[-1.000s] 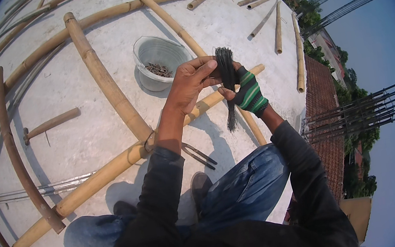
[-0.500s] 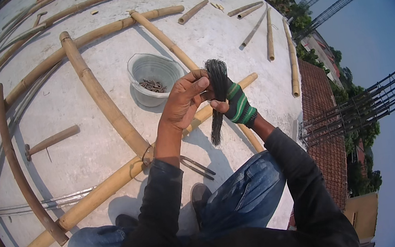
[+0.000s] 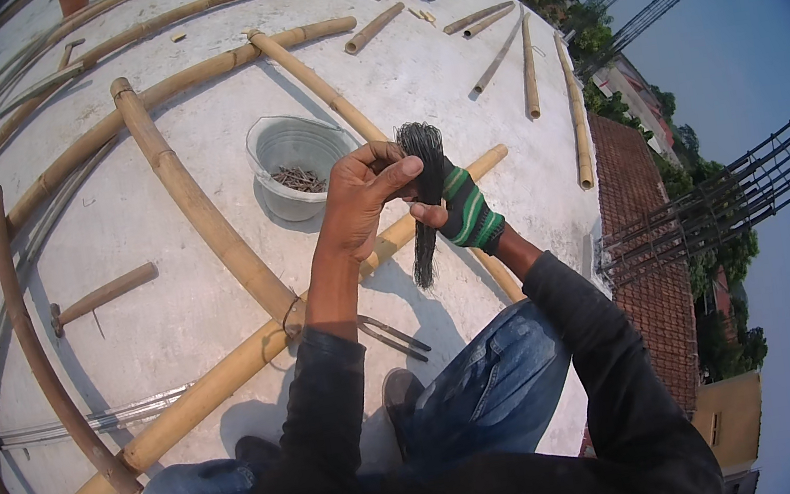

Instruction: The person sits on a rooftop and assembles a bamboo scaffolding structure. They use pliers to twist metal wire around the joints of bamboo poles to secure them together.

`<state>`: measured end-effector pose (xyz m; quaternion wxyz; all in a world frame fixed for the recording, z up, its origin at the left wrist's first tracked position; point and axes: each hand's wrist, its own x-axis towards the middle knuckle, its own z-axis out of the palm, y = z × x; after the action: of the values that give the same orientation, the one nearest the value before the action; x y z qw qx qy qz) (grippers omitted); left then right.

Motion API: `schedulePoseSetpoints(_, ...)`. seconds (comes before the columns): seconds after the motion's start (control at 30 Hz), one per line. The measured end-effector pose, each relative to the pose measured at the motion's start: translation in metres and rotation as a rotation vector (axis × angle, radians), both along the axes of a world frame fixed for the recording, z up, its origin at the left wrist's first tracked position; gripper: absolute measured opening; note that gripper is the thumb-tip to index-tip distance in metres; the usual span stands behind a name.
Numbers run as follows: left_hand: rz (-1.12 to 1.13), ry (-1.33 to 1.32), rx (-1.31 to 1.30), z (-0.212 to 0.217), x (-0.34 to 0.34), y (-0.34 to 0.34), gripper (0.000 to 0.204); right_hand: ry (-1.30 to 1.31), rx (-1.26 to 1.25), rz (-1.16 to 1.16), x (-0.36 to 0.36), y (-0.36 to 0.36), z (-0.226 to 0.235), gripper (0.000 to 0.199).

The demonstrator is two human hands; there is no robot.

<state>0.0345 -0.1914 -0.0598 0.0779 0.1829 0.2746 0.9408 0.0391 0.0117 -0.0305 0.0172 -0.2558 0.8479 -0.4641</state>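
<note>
- Right of the bucket [image 3: 302, 143], a wire bundle [image 3: 421, 154] is being held;
- bucket side: left hand [image 3: 360, 199] is pinching its upper edge;
- opposite side: gloved right hand [image 3: 462, 207] is clasping its middle;
- left of the bucket: hammer [image 3: 110, 291] is lying

Bright sunlight, distinct shadows [image 3: 422, 306], fisheye-bent edges

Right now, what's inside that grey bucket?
The grey bucket holds a pile of thin, brownish pieces, too small to name for sure. Anything beneath the top ones is covered, and the left hand hides part of the bucket's lower right side.
</note>
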Motion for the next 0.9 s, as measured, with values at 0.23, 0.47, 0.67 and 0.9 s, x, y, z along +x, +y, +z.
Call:
schedulePoseSetpoints(0.23, -0.072, 0.109, 0.077, 0.0, 0.003, -0.006, 0.023, -0.056, -0.015, 0.02, 0.003, 0.001, 0.008, 0.074)
schedulePoseSetpoints(0.47, -0.057, 0.043, 0.06, -0.001, 0.004, -0.004, 0.017, 0.006, -0.037, 0.07, -0.003, 0.002, -0.002, 0.075)
schedulePoseSetpoints(0.67, -0.023, 0.068, 0.078, -0.004, 0.004, -0.006, 0.013, 0.039, 0.105, 0.032, -0.004, 0.007, 0.001, 0.077)
schedulePoseSetpoints(0.9, -0.002, 0.065, 0.102, 0.001, 0.008, -0.011, 0.013, 0.122, 0.191, 0.06, -0.005, 0.004, 0.007, 0.079)
